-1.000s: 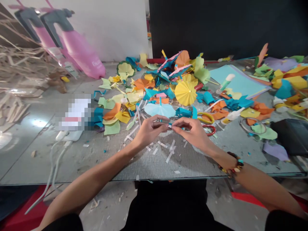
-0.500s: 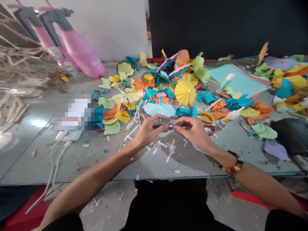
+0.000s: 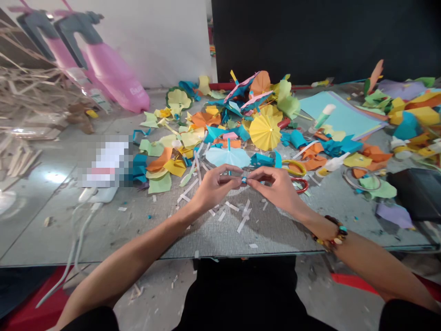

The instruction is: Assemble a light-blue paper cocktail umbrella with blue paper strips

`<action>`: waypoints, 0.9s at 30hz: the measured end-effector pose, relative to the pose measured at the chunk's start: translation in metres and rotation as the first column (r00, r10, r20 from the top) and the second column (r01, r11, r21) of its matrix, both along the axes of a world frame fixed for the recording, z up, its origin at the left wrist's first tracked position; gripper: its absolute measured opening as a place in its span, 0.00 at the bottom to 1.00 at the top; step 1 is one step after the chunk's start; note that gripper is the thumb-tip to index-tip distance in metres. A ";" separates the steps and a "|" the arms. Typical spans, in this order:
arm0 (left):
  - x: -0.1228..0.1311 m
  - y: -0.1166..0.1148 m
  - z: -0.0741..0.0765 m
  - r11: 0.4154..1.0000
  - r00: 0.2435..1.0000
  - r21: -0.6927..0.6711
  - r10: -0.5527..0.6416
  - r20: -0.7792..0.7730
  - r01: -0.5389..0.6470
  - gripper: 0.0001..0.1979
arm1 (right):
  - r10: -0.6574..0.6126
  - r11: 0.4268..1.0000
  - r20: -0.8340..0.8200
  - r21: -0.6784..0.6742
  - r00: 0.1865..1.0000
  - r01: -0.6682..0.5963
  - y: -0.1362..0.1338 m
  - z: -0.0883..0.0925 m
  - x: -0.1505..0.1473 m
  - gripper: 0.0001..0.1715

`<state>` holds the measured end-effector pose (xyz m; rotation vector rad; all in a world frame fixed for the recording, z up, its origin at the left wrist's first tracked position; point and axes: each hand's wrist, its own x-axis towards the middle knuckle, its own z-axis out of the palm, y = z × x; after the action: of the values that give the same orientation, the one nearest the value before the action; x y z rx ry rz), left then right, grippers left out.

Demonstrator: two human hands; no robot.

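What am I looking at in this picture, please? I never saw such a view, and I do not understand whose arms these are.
A camera worn on a person's head took this picture, looking forward and down, so the arms are that person's own. The left hand and right hand pinch a small blue paper piece. On the table lie coloured paper scraps, a yellow paper umbrella and a pale blue paper umbrella.

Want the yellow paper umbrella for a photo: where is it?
In the head view, the yellow paper umbrella lies in the paper pile, beyond the right hand and behind-right of the pale blue paper umbrella.
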<state>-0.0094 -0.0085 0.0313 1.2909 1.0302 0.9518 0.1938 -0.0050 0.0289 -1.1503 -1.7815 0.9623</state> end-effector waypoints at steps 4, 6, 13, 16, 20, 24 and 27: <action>0.000 0.000 0.000 1.000 1.000 -0.002 0.002 -0.010 -0.002 0.15 | 0.003 1.000 -0.007 0.019 1.000 -0.003 0.000 -0.001 0.000 0.05; 0.001 0.000 -0.001 1.000 1.000 0.000 0.005 -0.016 -0.005 0.14 | 0.001 1.000 -0.008 0.027 1.000 -0.001 -0.001 -0.002 0.000 0.05; 0.002 0.000 -0.001 1.000 1.000 0.023 0.006 -0.022 -0.005 0.12 | -0.014 0.999 -0.076 0.036 0.997 0.017 0.001 -0.008 -0.001 0.07; 0.001 -0.001 0.000 1.000 1.000 0.030 0.003 -0.029 -0.003 0.13 | -0.023 0.999 -0.074 0.036 0.997 0.025 0.001 -0.010 -0.002 0.08; 0.002 -0.002 -0.002 0.997 0.999 0.080 0.024 -0.032 -0.021 0.15 | -0.029 0.999 -0.075 0.025 0.997 0.031 -0.001 -0.008 -0.003 0.08; 0.002 -0.002 -0.006 0.982 0.995 0.162 0.097 -0.022 -0.092 0.15 | 0.002 0.999 -0.112 -0.052 0.994 -0.008 0.000 -0.004 -0.003 0.11; 0.002 -0.001 -0.009 0.971 0.993 0.216 0.114 -0.031 -0.105 0.13 | 0.020 0.993 -0.147 -0.114 0.989 -0.037 0.003 -0.004 -0.002 0.12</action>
<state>-0.0077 -0.0095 0.0227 1.4491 1.0633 1.1487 0.1919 -0.0023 0.0246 -1.0987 -1.6469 1.1513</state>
